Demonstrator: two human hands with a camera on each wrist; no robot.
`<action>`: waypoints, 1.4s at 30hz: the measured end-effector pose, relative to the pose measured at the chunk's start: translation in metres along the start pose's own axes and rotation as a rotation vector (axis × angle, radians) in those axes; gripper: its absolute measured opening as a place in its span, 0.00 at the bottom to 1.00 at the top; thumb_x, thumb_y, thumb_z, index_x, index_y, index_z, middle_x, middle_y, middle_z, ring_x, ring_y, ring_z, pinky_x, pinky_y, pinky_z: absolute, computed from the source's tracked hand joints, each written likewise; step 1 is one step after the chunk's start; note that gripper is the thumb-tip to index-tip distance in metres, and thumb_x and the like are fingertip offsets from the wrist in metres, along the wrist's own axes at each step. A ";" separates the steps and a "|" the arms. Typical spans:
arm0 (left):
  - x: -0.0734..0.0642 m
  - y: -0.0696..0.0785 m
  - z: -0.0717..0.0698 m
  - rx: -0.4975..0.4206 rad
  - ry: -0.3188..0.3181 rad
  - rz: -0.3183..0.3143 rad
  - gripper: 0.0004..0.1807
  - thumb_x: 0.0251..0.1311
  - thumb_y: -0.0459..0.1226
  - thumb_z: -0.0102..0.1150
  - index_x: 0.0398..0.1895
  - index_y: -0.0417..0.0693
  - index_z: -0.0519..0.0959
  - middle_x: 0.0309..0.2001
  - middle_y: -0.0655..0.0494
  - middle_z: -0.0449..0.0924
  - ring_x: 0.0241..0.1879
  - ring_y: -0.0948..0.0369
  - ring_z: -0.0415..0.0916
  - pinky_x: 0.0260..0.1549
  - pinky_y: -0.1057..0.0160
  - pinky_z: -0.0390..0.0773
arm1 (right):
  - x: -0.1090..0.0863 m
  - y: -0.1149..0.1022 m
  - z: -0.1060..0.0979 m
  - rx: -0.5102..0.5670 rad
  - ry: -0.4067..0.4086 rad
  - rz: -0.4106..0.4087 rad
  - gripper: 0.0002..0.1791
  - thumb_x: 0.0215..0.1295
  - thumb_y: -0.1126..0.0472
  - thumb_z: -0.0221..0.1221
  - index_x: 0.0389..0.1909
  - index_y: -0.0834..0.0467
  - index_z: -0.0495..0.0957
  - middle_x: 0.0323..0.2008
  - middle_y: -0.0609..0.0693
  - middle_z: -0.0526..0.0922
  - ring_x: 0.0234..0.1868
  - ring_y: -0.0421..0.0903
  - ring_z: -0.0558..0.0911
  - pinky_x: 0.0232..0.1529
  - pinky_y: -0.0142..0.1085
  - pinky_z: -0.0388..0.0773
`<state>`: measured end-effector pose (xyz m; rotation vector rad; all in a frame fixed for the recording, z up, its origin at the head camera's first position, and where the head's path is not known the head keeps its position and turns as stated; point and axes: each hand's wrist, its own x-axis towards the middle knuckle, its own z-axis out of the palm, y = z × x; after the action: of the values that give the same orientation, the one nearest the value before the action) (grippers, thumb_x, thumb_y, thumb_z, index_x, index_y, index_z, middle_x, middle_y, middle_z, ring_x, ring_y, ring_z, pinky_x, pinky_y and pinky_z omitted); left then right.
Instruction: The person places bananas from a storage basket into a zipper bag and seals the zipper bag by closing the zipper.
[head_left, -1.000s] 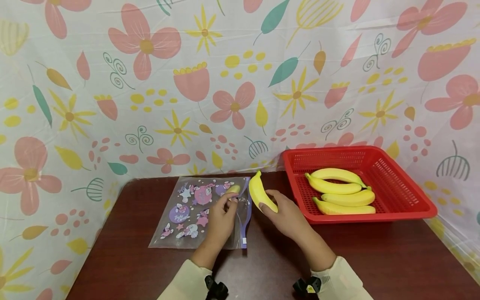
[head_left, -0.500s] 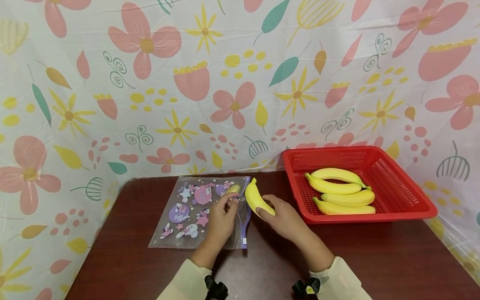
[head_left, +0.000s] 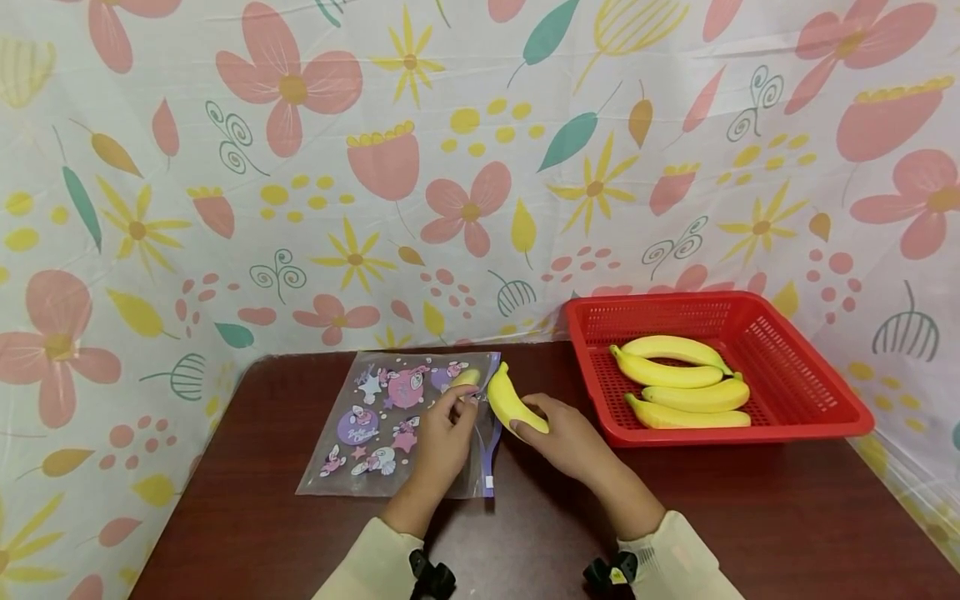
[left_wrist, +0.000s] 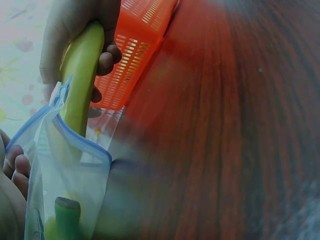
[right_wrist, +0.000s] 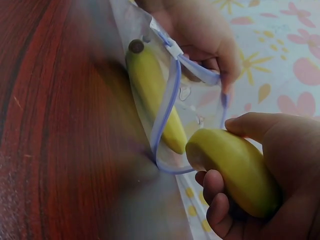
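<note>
As its mouth would probably sag closed otherwise, the clear bag (head_left: 386, 427) is pinched at the edge by the left hand (head_left: 444, 427), while one banana (head_left: 507, 403) is gripped at one end by the curled fingers of the right hand (head_left: 572, 437), its far end left free at that mouth. Another banana (right_wrist: 150, 90) is seen inside, near the purple zip edge (right_wrist: 172, 95), which may catch the tip. Four bananas (head_left: 697, 397) are held in the red basket (head_left: 810, 379) on the dark table (head_left: 787, 508).
</note>
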<state>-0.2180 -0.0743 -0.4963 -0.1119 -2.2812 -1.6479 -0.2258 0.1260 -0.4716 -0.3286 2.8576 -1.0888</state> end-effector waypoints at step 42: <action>-0.001 -0.003 0.004 0.010 -0.014 -0.020 0.11 0.69 0.36 0.57 0.49 0.51 0.85 0.22 0.61 0.71 0.18 0.69 0.64 0.18 0.71 0.66 | -0.006 -0.005 0.021 -0.040 -0.005 -0.080 0.24 0.61 0.51 0.69 0.56 0.55 0.81 0.48 0.50 0.85 0.38 0.41 0.77 0.40 0.38 0.75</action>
<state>-0.2182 -0.0713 -0.5002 -0.0994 -2.3076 -1.6508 -0.2159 0.1101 -0.4837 -0.4506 2.8882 -1.0435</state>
